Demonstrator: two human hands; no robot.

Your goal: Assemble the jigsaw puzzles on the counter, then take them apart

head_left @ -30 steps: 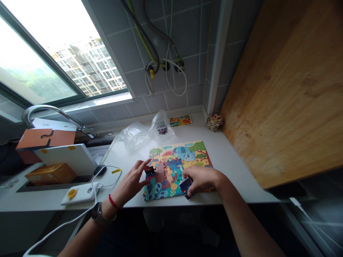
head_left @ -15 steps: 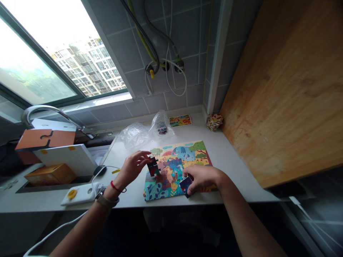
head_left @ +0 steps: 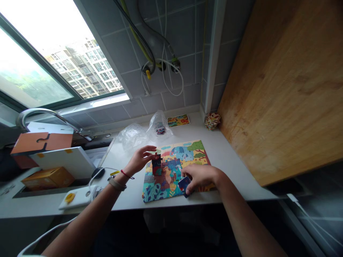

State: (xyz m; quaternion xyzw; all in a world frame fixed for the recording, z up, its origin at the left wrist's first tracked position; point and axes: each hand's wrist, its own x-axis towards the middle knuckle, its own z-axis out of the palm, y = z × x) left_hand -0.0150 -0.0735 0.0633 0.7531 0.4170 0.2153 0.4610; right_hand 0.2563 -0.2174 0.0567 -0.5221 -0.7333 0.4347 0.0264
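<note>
- The place looks like a kitchen, most likely in a home.
- On the left, a curved chrome tap (head_left: 48,111) arches by a sink (head_left: 98,142), which is largely hidden by an orange box (head_left: 40,147) and other packaging.
- A long white desk (head_left: 222,157) runs along the far wall like a fitted worktop.
- Grey tiles (head_left: 184,73) cover that wall, as in a room with plumbing.
- Hoses (head_left: 138,35) and a pipe fitting (head_left: 175,63) show against the tiles.
- Through the far-left window (head_left: 34,69) stands a many-storey building (head_left: 85,67) resembling flats.
- A colourful jigsaw puzzle (head_left: 184,154) on the desk suits a household.
</note>
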